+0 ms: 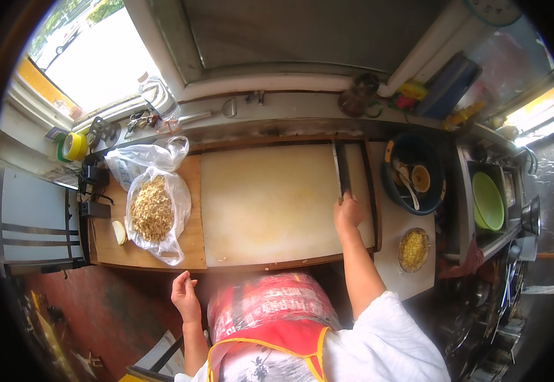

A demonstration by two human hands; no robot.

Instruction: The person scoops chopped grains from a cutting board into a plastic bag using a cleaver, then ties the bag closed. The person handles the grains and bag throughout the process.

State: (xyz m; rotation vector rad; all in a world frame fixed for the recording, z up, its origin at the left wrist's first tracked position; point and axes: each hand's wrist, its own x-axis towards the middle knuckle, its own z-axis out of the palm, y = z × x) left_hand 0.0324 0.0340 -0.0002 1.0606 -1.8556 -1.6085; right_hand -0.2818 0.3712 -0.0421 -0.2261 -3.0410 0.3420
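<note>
My right hand [348,212] grips the handle of a large kitchen knife [342,167], whose blade points away from me near the right end of a pale cutting board [267,200]. Below the wooden table's near edge, my left hand [185,291] hangs in the air with its fingers curled; whether something small is between them I cannot tell. An open plastic bag [181,191] of chopped, light brown food pieces [152,210] lies left of the board. Beside it rests a cut white piece of food [119,232], perhaps onion.
To the right stand a dark blue basin [388,186] holding bowls and a spoon, and a dish of chopped yellow food [414,249]. A light green basin [488,200] sits in the sink. A glass jug [359,95] and yellow tape [75,146] are on the sill.
</note>
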